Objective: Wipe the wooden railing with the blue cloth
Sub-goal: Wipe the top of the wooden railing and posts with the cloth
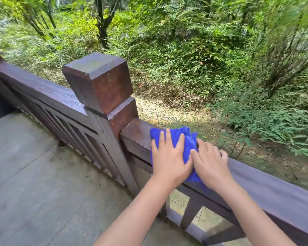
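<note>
Hands: I have left hand (169,157) spread flat on crumpled blue cloth (188,139); right hand (210,160) flat, overlapping its edge.
Axis: dark brown wooden railing (274,180) runs rightward from square post (100,82); cloth sits at post end.

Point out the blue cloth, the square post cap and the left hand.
blue cloth (176,135): head view, bare upper fold.
square post cap (112,86): head view, sunlit front face.
left hand (169,157): head view, back of hand.

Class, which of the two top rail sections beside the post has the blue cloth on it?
The right-hand rail, where both hands press the blue cloth; the left-hand rail is bare.
</note>
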Tool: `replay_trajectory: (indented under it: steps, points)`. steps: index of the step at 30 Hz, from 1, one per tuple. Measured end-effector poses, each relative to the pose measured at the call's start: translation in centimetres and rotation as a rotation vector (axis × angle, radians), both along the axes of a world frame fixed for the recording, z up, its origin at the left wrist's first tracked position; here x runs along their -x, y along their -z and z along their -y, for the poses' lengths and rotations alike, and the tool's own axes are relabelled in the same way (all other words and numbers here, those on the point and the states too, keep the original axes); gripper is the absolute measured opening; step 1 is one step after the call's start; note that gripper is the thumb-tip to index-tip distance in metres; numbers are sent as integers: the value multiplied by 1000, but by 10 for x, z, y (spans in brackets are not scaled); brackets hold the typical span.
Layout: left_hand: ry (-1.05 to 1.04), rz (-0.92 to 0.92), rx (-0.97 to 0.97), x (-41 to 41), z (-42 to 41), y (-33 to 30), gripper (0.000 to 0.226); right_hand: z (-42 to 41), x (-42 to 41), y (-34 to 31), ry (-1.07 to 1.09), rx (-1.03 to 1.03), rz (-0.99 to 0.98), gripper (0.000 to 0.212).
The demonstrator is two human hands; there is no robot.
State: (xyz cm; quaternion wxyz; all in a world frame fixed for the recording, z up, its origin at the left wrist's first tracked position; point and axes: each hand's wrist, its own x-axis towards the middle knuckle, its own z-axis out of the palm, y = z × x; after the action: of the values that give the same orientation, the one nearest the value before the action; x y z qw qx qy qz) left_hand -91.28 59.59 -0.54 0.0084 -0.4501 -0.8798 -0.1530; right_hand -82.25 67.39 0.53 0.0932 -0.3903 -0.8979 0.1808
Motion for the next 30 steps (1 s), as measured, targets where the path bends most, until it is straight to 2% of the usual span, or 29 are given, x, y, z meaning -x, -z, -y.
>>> replay_trajectory:
  steps: [2, 4, 6, 9, 11, 13, 19, 24, 27, 30]
  points:
    - [59, 31, -6, -7, 2, -2, 72, -1, -2, -2, -19, 58, -64, 52]
    - [146, 114, -14, 3, 11, -6, 72, -2, -6, -5, -61, 102, -133, 62]
    - [233, 143, -8, 19, 23, -11, 74, -4, -11, -8, -181, 8, -153, 71]
    - [326, 31, 62, 37, 34, -16, 73, -10, -9, -10, -402, -230, -49, 62]
    - [352, 75, 101, 41, 35, -20, 75, -13, -5, -9, -461, -205, 48, 57]
    - [342, 87, 127, 44, 34, -21, 77, -16, -3, -5, -470, -137, 86, 56]
    - [217, -71, 290, 73, 38, -30, 80, -13, 35, -8, -519, -101, 106, 56]
    - [83, 69, 316, 99, 47, -36, 81, -10, 82, -21, -613, -74, 147, 55]
    - [81, 152, 283, 100, 56, -36, 86, -14, 85, -25, -666, -10, 163, 55]
    - [113, 71, 293, 94, 67, -30, 90, -16, 76, -25, -706, 39, 134, 56]
